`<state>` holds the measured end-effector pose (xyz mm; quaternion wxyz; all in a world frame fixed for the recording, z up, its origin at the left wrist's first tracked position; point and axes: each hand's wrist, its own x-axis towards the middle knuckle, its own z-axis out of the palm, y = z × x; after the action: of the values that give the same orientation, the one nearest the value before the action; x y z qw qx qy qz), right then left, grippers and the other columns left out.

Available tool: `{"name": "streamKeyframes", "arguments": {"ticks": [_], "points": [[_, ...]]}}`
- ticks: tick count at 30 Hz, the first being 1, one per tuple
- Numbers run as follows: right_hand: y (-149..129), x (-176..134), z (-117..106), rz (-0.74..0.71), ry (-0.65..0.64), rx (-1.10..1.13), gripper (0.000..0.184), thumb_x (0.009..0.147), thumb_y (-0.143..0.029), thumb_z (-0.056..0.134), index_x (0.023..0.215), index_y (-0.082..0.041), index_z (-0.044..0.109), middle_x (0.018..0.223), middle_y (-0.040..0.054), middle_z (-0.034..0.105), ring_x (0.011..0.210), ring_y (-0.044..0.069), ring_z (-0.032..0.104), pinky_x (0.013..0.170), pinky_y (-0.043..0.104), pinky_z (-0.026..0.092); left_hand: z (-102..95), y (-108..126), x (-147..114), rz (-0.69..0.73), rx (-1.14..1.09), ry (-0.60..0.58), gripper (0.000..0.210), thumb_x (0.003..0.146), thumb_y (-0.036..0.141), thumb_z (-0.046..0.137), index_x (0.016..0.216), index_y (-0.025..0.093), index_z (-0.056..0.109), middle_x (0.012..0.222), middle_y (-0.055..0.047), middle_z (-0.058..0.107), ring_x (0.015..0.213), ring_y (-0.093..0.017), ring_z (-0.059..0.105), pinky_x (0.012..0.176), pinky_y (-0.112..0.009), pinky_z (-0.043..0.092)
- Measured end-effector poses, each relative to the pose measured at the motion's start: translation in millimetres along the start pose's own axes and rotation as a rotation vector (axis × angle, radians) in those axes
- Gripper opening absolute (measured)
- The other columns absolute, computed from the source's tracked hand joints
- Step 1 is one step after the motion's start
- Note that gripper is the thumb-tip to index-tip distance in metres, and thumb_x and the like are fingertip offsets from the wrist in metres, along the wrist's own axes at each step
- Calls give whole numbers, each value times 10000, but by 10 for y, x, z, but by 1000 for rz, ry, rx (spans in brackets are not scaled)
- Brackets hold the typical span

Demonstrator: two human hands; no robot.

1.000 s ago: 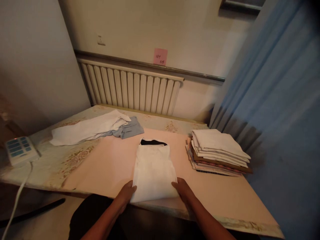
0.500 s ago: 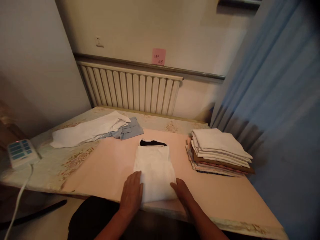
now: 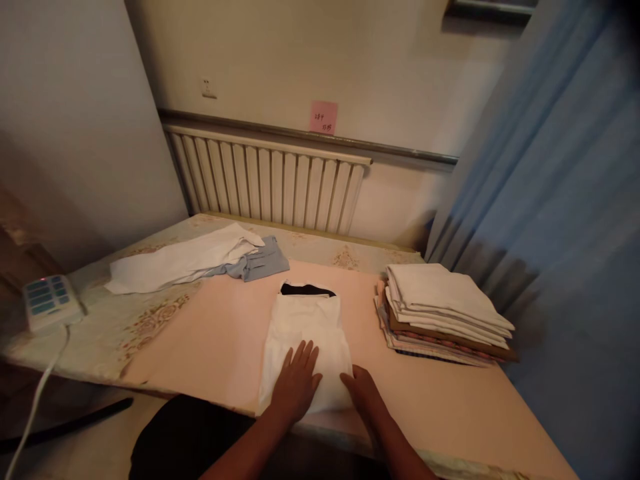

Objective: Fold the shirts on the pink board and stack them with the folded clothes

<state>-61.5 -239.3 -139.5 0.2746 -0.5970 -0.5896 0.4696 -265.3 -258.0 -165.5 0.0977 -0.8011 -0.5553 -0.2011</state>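
Observation:
A folded white garment (image 3: 315, 327) lies at the table's front middle, a dark strip showing at its far end. My left hand (image 3: 299, 383) is spread flat on its near half, fingers outstretched. At the garment's right edge, my right hand (image 3: 363, 390) has its thumb on top and its other fingers curled along the side, gripping the cloth. The fingertips of that hand are partly hidden.
A stack of folded clothes (image 3: 445, 307) stands at the right, near a blue curtain (image 3: 565, 267). Loose white clothing (image 3: 180, 260) and a grey-blue garment (image 3: 267, 259) lie at the back left. A corded power strip (image 3: 50, 300) sits at the left edge. A radiator (image 3: 270, 180) lines the wall.
My left hand has gone from the garment's left edge onto its top and spread flat. The garment's near left corner now reaches further left. My right hand stays at the right edge.

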Motion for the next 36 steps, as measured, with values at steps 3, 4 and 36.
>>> {"name": "streamKeyframes", "arguments": {"ticks": [3, 4, 36], "points": [[21, -10, 2, -33, 24, -11, 220, 712, -318, 484, 713, -149, 624, 685, 46, 632, 621, 171, 536, 556, 261, 374, -34, 10, -3, 3, 3, 2, 548, 924, 337, 415, 1448, 197, 341, 1495, -89, 395, 1402, -270, 297, 1120, -512, 286], [31, -14, 3, -40, 35, -17, 226, 714, -328, 487, 717, -150, 625, 693, 48, 635, 630, 174, 540, 561, 262, 379, -42, 14, 0, 5, 3, 1, 548, 923, 334, 418, 1447, 194, 342, 1495, -90, 394, 1402, -271, 297, 1119, -512, 287], [73, -116, 58, -76, 200, -117, 199, 762, -352, 486, 674, -189, 560, 656, 23, 603, 626, 164, 521, 561, 255, 351, -71, 25, -3, 7, 11, 10, 520, 932, 350, 414, 1425, 189, 381, 1466, -87, 440, 1385, -265, 332, 1121, -492, 269]]}}
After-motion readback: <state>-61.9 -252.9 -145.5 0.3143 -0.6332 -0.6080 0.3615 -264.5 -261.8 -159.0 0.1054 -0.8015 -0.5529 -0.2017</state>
